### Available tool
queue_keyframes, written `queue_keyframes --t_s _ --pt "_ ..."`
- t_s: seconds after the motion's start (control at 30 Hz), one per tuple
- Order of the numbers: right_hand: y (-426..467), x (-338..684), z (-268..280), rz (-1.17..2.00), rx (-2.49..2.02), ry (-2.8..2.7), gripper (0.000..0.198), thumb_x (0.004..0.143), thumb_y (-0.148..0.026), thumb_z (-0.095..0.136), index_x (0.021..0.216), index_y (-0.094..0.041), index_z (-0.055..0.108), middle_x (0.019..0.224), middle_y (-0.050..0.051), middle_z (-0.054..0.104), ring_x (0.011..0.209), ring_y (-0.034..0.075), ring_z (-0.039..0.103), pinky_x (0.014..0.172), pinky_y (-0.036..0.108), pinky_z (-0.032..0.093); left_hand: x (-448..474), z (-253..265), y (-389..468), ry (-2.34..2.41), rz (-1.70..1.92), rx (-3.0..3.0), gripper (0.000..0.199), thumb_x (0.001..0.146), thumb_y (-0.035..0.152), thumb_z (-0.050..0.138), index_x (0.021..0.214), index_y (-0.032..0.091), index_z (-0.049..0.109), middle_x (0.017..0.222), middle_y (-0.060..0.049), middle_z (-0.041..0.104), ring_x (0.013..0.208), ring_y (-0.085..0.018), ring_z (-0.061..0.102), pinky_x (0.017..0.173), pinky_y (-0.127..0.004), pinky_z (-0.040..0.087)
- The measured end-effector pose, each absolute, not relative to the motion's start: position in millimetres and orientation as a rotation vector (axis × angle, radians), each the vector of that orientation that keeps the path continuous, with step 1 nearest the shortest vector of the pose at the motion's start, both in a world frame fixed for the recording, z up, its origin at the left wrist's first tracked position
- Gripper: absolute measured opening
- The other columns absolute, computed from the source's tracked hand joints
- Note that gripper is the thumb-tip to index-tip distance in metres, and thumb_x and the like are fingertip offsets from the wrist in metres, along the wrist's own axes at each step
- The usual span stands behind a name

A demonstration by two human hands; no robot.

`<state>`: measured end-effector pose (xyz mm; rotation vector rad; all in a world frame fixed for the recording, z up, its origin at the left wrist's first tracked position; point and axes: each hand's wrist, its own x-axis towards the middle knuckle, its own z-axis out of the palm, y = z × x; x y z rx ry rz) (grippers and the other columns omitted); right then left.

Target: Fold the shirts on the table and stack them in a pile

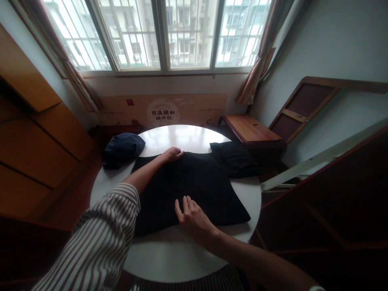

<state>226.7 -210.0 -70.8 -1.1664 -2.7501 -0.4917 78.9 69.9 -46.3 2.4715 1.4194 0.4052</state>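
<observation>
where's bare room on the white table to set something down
Bare table shows at the near end, in front of the black garment, and at the far end, between the blue bundle and folded garment; narrower strips flank the black garment. The middle is crowded by the black garment, left hand and right hand.

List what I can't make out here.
In the head view:
Whether the left hand pinches the black cloth: its curled shape hides this.
Palm of the right hand: hidden by its back.
Middle of the white table: covered by the cloth.
Pale item on the right arm: cut off by bottom edge.
Smallest lettering on the banner: too small.
</observation>
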Motion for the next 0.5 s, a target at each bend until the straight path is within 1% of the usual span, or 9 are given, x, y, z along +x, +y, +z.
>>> queue_keyframes --t_s 0.1,0.17,0.2,0.27,0.33,0.37,0.43,0.5 --pt "-210.1 232.3 -56.6 -0.414 -1.144 -2.726 0.047 0.091 -0.008 0.052 0.137 -0.006 0.052 0.122 0.033 0.062 0.113 0.034 0.065 0.085 0.042 0.058 75.5 -40.8 71.1 1.432 0.455 2.420 0.054 0.090 0.057 0.043 0.060 0.017 0.063 0.052 -0.001 0.051 0.056 -0.014 0.049 0.058 -0.026 0.038" --pt "-209.4 237.6 -43.1 -0.320 -1.140 -2.691 0.053 0.089 -0.003 0.050 0.141 -0.012 0.050 0.125 0.030 0.062 0.113 0.033 0.065 0.085 0.040 0.058 69.6 -30.4 72.0 1.451 0.493 2.386 0.054 0.090 0.056 0.043 0.062 0.015 0.065 0.053 -0.001 0.053 0.057 -0.014 0.051 0.058 -0.025 0.039" --pt "-209.2 240.4 -35.7 -0.253 -1.143 -2.670 0.056 0.088 0.000 0.048 0.142 -0.014 0.049 0.127 0.029 0.060 0.114 0.032 0.064 0.083 0.039 0.059 65.2 -22.2 72.1 1.456 0.525 2.355 0.052 0.089 0.055 0.045 0.066 0.014 0.067 0.056 -0.001 0.056 0.058 -0.014 0.052 0.059 -0.025 0.041" --pt "-209.8 246.0 -20.4 -0.077 -1.110 -2.615 0.065 0.084 0.005 0.043 0.145 -0.017 0.046 0.132 0.027 0.057 0.114 0.030 0.064 0.082 0.037 0.059 53.9 1.3 70.9 1.456 0.618 2.271 0.044 0.087 0.052 0.053 0.082 0.013 0.072 0.066 -0.002 0.063 0.063 -0.014 0.056 0.064 -0.024 0.045" --pt "-212.9 250.9 -3.8 0.134 -1.003 -2.508 0.073 0.079 0.008 0.040 0.147 -0.019 0.044 0.139 0.024 0.051 0.117 0.027 0.062 0.084 0.036 0.059 40.0 33.5 67.8 1.453 0.707 2.184 0.039 0.083 0.048 0.062 0.098 0.013 0.073 0.076 -0.003 0.067 0.068 -0.014 0.058 0.070 -0.025 0.048" --pt "-215.7 252.8 5.1 0.243 -0.935 -2.429 0.076 0.076 0.008 0.039 0.147 -0.021 0.045 0.142 0.021 0.048 0.119 0.026 0.060 0.087 0.036 0.058 32.8 52.2 66.1 1.452 0.727 2.154 0.039 0.081 0.046 0.066 0.102 0.014 0.073 0.080 -0.003 0.068 0.071 -0.014 0.060 0.073 -0.025 0.049" --pt "-222.7 255.3 24.3 0.453 -0.827 -2.224 0.077 0.072 0.007 0.038 0.142 -0.024 0.052 0.145 0.015 0.045 0.119 0.023 0.060 0.088 0.035 0.057 19.7 92.3 64.2 1.463 0.703 2.136 0.039 0.079 0.046 0.069 0.103 0.015 0.073 0.085 -0.003 0.068 0.077 -0.014 0.062 0.078 -0.026 0.050" --pt "-229.6 256.5 42.8 0.630 -0.788 -1.962 0.069 0.071 0.003 0.039 0.129 -0.026 0.063 0.142 0.009 0.048 0.111 0.020 0.063 0.082 0.032 0.058 11.3 131.0 67.1 1.530 0.682 2.145 0.040 0.078 0.047 0.071 0.101 0.014 0.074 0.086 -0.001 0.067 0.082 -0.014 0.064 0.082 -0.027 0.049"
